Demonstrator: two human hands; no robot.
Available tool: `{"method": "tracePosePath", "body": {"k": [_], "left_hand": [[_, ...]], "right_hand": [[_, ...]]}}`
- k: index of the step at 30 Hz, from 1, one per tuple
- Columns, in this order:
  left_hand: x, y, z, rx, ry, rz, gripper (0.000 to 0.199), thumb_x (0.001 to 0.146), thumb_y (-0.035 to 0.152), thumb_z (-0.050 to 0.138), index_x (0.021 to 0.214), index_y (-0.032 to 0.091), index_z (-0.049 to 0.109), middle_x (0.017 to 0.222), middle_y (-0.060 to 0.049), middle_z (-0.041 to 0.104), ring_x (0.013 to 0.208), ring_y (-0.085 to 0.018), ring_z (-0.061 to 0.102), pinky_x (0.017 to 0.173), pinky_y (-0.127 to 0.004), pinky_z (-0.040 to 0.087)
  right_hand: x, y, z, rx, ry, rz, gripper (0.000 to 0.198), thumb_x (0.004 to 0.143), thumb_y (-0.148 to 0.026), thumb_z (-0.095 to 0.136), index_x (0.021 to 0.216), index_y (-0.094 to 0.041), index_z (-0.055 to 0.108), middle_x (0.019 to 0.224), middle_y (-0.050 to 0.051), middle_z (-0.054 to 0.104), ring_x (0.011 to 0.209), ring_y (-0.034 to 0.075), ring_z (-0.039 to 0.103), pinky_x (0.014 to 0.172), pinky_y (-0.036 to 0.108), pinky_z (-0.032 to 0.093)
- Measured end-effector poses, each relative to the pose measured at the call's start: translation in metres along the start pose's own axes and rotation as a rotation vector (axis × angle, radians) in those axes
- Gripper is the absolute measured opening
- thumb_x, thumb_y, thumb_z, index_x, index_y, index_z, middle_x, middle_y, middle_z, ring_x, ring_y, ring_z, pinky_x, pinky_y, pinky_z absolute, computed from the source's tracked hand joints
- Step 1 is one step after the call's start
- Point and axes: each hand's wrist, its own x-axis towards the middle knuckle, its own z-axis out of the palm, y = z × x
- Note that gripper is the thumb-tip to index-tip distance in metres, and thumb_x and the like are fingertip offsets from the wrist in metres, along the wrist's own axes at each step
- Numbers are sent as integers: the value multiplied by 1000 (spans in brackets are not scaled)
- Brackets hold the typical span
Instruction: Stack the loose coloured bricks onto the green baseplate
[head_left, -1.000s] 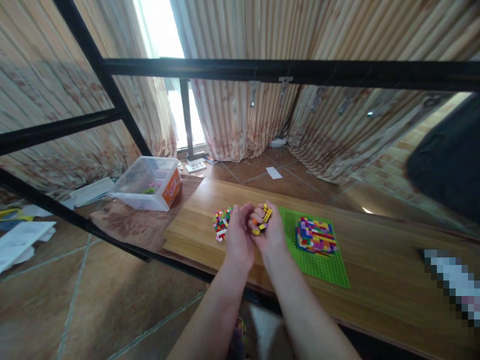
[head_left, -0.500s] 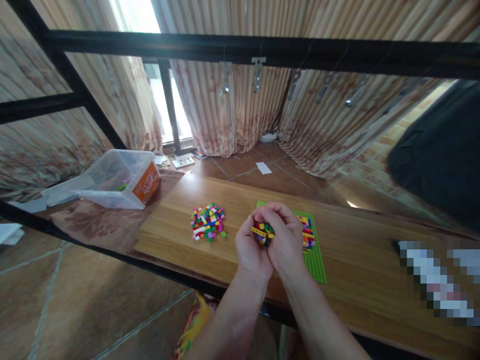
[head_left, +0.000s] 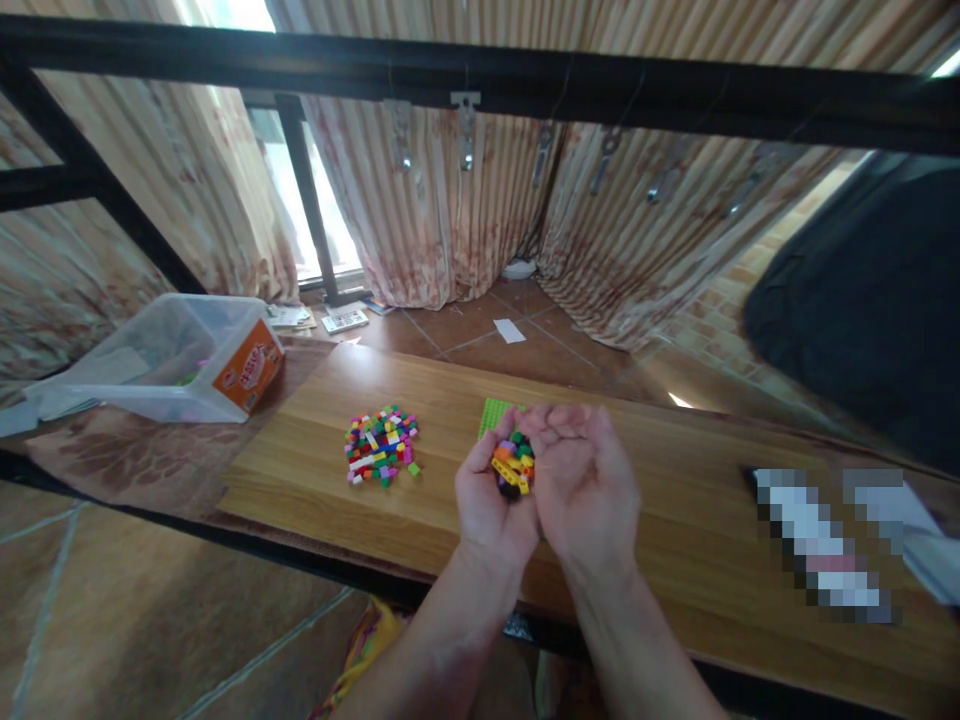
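Note:
A small heap of toy bricks (head_left: 514, 464) in yellow, orange, green and black lies in my cupped left hand (head_left: 484, 500), whose fingers curl around it. Pressed against its side is my right hand (head_left: 589, 490), palm up and spread out, with nothing visible on the palm. Behind both hands, a green studded baseplate (head_left: 493, 414) shows only at its far left corner; the rest is hidden. Left of my hands, a loose pile of small multicoloured bricks (head_left: 381, 445) rests on the wooden board (head_left: 300, 460).
A clear plastic box (head_left: 202, 400) with an orange label stands at the left on a brown cloth (head_left: 112, 450). A blurred-out flat object (head_left: 817, 540) lies at the right. Across the top runs a black metal bar (head_left: 337, 65) with hanging clips (head_left: 466, 130).
My right hand has opened from over the bricks and turned palm up beside my left. The bricks stay in my left hand. The view has shifted rightward.

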Motion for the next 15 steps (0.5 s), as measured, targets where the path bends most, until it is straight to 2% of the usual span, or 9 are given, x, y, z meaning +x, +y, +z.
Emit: {"method": "tracePosePath", "body": {"k": [3,5,7,9,12,15], "left_hand": [[-2,1,1,11,24,8,29,93,22,43,92,12,70,102,-13,72,99,-20,69,93,-34,54],[-2,3,2,9,14,4,28,92,24,45,96,12,70,107,-14,71,101,-21,68,92,-36,54],[-3,6,2,14,-7,10,28,91,25,46,98,11,70,109,-14,70,102,-21,68,93,-36,54],[-3,9,3,29,-21,31,29,91,26,47,100,11,70,111,-14,70,103,-21,67,94,-37,53],[-2,12,4,57,-37,59,31,92,27,47,101,11,71,116,-15,69,104,-21,67,97,-38,51],[-1,14,3,93,-63,77,31,91,28,47,103,11,71,120,-14,68,105,-21,66,99,-38,49]], "right_hand": [[2,-8,-13,-98,57,-59,19,86,-35,62,71,-23,63,76,0,62,78,15,63,86,35,52],[3,-14,-24,-288,99,-148,16,84,-32,65,71,-23,64,74,-1,63,74,14,62,77,31,52],[4,-19,-34,-543,71,-200,12,82,-29,68,72,-23,67,71,-1,65,69,13,60,68,27,50],[2,-24,-42,-747,-60,-175,9,81,-28,70,74,-22,69,71,-1,67,67,14,60,64,26,49],[-2,-29,-49,-898,-319,-49,7,81,-28,69,78,-22,70,74,-1,68,67,14,61,63,26,47],[-7,-28,-50,-997,-446,42,5,81,-26,69,84,-22,70,75,-1,67,66,13,59,62,25,46]]}}
